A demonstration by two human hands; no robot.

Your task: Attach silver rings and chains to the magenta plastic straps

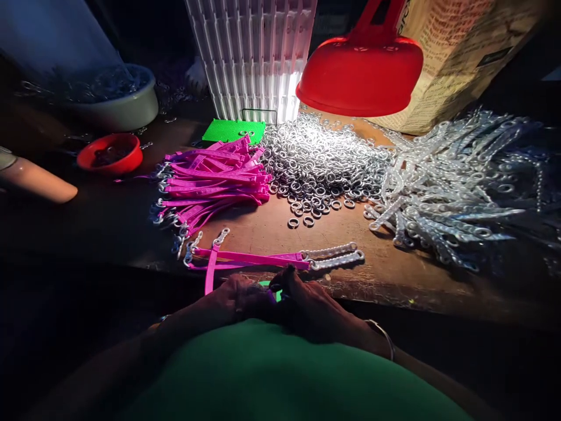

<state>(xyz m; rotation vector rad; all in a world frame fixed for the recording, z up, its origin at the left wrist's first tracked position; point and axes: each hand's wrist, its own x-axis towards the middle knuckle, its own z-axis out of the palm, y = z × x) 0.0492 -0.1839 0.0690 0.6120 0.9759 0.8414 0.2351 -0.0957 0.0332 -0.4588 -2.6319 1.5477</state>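
Note:
Close to my body, at the table's front edge, my left hand (239,295) is closed on a pink strap (210,272), whose far end with a pale clasp lies on the table. My right hand (302,295) is beside it, thumb and fingers pinched together; what they hold is too dark and small to make out. A bit of green and purple shows between the hands. Just beyond them lie two pink straps (249,257) with clear beaded tabs (337,263) at their right ends.
A pink strap pile (214,181), a heap of metal rings (324,164) and a heap of clear tabs (447,187) cover the table (263,222). A red lamp (362,76) hangs low. A red bowl (109,155) and finger-like object (41,178) are left.

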